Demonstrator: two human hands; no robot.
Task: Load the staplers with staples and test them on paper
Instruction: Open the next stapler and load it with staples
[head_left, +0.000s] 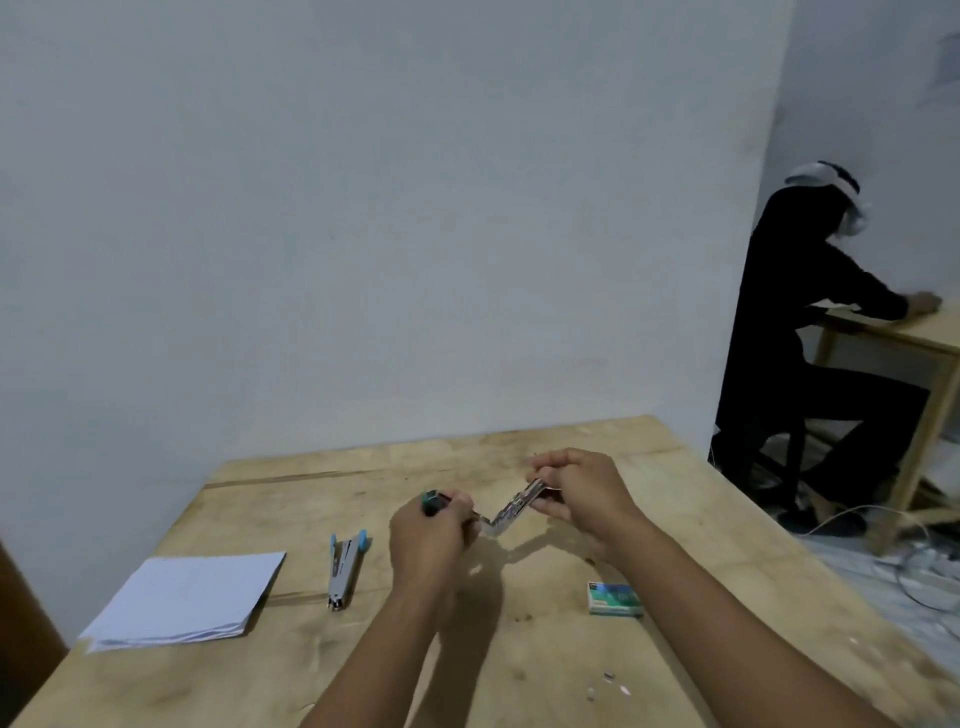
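Observation:
I hold a stapler (506, 512) swung wide open above the wooden table (322, 649). My left hand (428, 540) grips its dark, teal-tipped end. My right hand (576, 491) pinches the far end of its shiny metal arm. A second stapler (343, 569) with blue ends lies on the table to the left of my hands, its rear parted. A stack of white paper (192, 597) rests at the left. A small green staple box (614, 598) lies to the right, beside my right forearm.
A few loose staple bits (608, 683) lie near the table's front right. Another person in dark clothes (800, 343) sits at a second wooden table (904, 332) at the far right. Cables (924, 566) trail on the floor there. A blank wall stands behind the table.

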